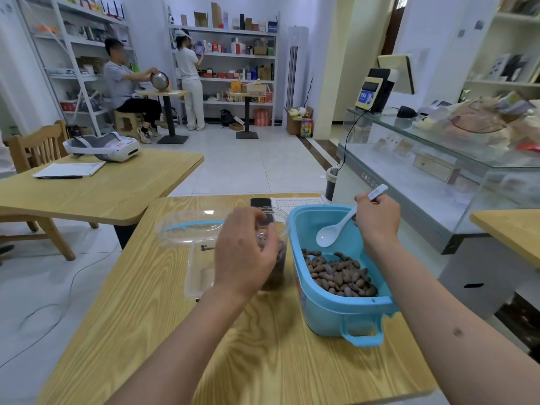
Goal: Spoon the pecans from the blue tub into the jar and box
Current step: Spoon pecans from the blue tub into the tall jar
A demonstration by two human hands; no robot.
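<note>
My right hand (377, 220) pinches the white spoon (336, 229), its bowl empty above the pecans (339, 274) in the blue tub (336, 314). My left hand (244, 255) curls round the jar (276, 229) on the worktop (146, 317).

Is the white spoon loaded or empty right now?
Empty: the white spoon, held by the right hand, shows a bare bowl above the pecans.

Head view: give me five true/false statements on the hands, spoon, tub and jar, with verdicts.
1. The right hand holds the white spoon. True.
2. The spoon bowl is heaped with pecans. False: it looks empty, above the blue tub.
3. The left hand is at the clear jar. True.
4. The jar holds no pecans. False: brown nuts show inside it.
5. The pecans lie in the near part of the tub. True.
</note>
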